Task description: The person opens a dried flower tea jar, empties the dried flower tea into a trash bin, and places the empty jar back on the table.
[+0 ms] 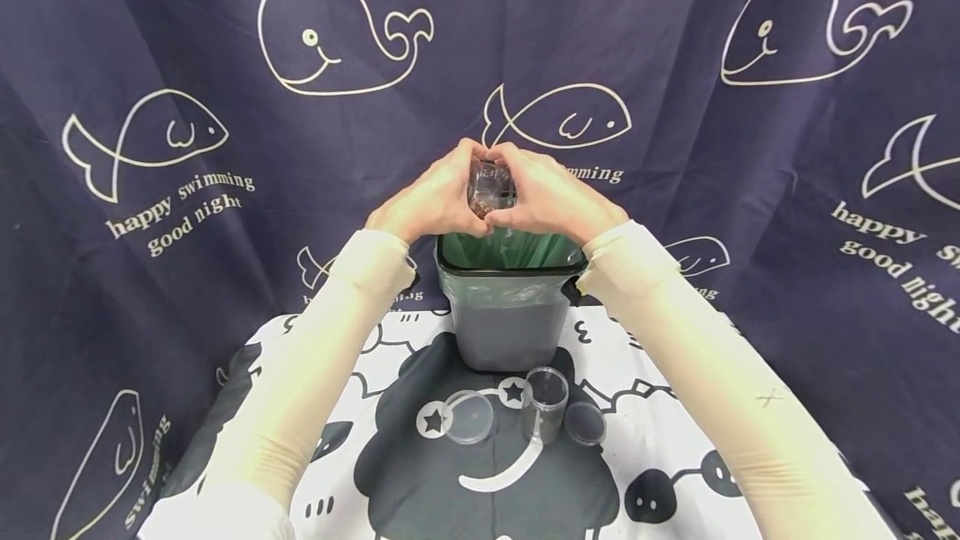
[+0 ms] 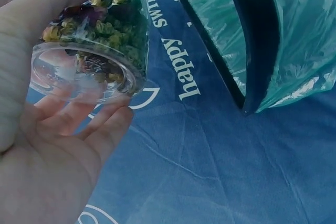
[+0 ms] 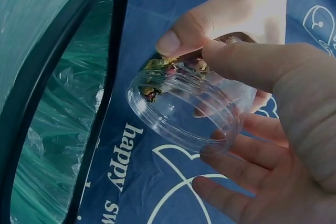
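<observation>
Both hands hold a clear plastic jar (image 1: 492,190) up at the far side, above the bin's back rim in the head view. Inside it lie dried flower buds (image 2: 113,40), yellow-green and dark red. The jar is tilted on its side, and its uncovered mouth (image 3: 181,116) faces the viewer in the right wrist view. My left hand (image 1: 444,197) grips it from the left, thumb and fingers round the wall. From the right, my right hand (image 1: 551,194) holds it between thumb and fingers, with fingertips near the rim.
A grey bin (image 1: 510,332) with a green liner (image 1: 517,250) stands below the hands. In front of it, on the patterned cloth (image 1: 420,490), are an uncapped clear jar (image 1: 546,411), a clear lid (image 1: 469,417) and another lid (image 1: 585,424). A dark blue curtain (image 1: 450,48) hangs behind.
</observation>
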Motion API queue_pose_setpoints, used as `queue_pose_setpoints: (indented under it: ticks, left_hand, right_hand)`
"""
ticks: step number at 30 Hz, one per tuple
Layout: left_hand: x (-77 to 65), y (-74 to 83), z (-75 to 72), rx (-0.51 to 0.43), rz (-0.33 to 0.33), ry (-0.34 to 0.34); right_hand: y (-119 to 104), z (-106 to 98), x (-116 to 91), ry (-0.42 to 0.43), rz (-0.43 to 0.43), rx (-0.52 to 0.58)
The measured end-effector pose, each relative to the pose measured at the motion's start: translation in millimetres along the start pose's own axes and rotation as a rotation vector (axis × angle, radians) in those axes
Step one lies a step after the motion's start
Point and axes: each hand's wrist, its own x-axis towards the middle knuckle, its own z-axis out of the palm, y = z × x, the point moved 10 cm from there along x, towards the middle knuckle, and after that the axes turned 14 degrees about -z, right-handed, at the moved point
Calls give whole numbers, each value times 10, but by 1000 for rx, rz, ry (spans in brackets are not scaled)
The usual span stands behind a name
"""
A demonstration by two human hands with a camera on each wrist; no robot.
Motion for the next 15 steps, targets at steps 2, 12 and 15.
queue_pose_setpoints:
  ticks: [2, 12, 15]
  left_hand:
    - [3, -16, 8, -10, -4, 0]
    - [25, -36, 90, 3, -5, -19]
    - [48, -6, 89, 18, 6, -19]
  right_hand:
    - [19, 9, -9, -1, 7, 10]
    - [143, 59, -85, -10, 28, 42]
    - [167, 38, -105, 0, 23, 46]
